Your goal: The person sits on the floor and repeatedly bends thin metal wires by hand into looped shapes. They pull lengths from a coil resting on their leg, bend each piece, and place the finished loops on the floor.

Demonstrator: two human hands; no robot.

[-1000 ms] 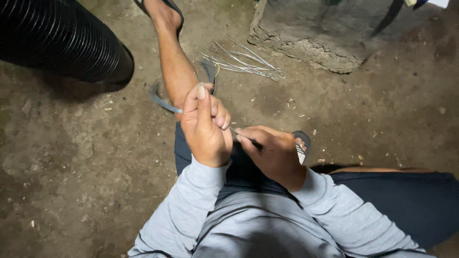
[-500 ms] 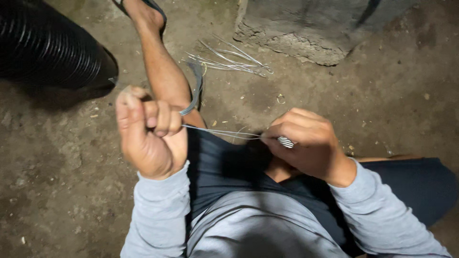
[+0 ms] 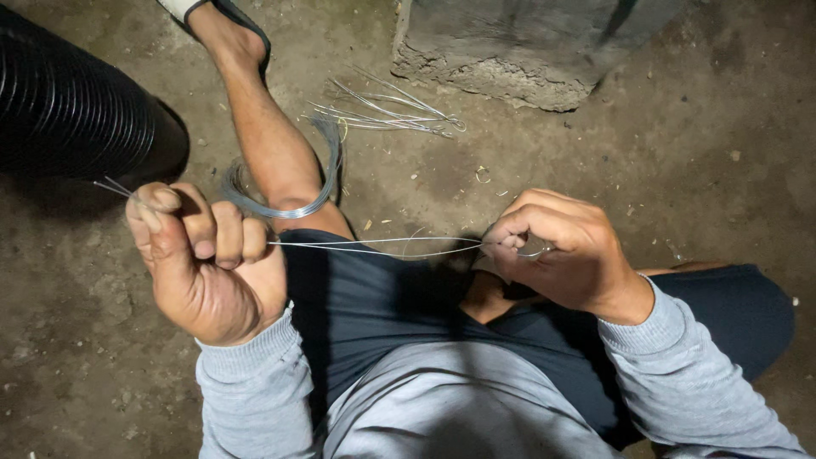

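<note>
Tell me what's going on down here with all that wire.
A person sitting on the dirt floor holds a thin, doubled strand of silver wire stretched between both hands. The left hand is fisted around one end, the wire tips poking out past the thumb; the right hand pinches the other end. A coil of grey wire and a bundle of cut wire pieces lie beside the outstretched leg, near a black ribbed pipe.

floor: bare brown packed-dirt floor (image 3: 663, 170), littered with grit | top: rough grey concrete block (image 3: 527, 51) | left: black ribbed plastic pipe (image 3: 68, 110) | light: harsh, close
</note>
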